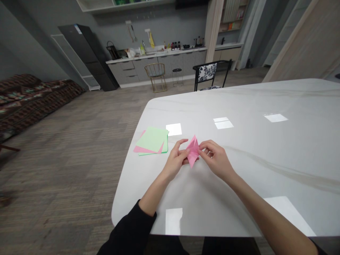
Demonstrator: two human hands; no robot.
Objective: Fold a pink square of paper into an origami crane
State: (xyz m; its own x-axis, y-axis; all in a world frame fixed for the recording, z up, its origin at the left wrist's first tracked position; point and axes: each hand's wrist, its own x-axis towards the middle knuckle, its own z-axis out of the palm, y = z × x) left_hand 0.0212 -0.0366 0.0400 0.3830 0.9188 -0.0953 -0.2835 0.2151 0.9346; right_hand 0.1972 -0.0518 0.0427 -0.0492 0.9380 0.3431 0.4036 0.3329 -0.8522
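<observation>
A folded piece of pink paper (pixel 193 151), roughly diamond-shaped with a point at top and bottom, is held up over the white table (pixel 265 148). My left hand (pixel 176 157) grips its left side, thumb on the front face and some fingers behind it. At the right edge, my right hand (pixel 215 157) pinches the paper between thumb and fingertips. To the left of my hands lies a loose stack of square sheets, with a light green sheet (pixel 151 139) on top and a pink sheet (pixel 138 149) showing beneath it.
The table's rounded left edge borders the wooden floor (pixel 87 148). Beyond the far edge stand a black chair (pixel 207 72) with a patterned back and a gold-coloured chair (pixel 155 74). Kitchen cabinets (pixel 143 67) and a dark fridge (pixel 89 53) line the back wall.
</observation>
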